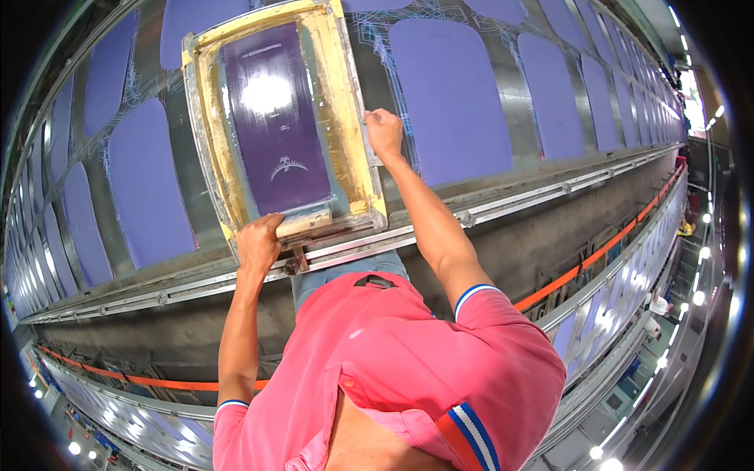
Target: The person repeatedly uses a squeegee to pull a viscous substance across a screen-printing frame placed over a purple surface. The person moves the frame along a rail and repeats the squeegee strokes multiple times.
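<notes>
A screen-printing frame (357,102) edged with yellow tape lies over the long table. Its purple mesh window (283,133) has a pale crescent-like design near the lower end and a bright glare spot higher up. My left hand (259,242) is closed round the left end of a squeegee (305,224) with a pale wooden handle, which lies along the near end inside the frame. My right hand (383,135) grips the frame's right side rail, with the fingers curled. Both forearms reach forward from my pink shirt. The squeegee's blade is hidden.
Rounded lavender panels (449,102) lie in rows on the dark tabletop, left and right of the frame. A metal rail (503,206) runs along the table's near edge. Behind me an orange strip (601,259) borders another long table with similar panels.
</notes>
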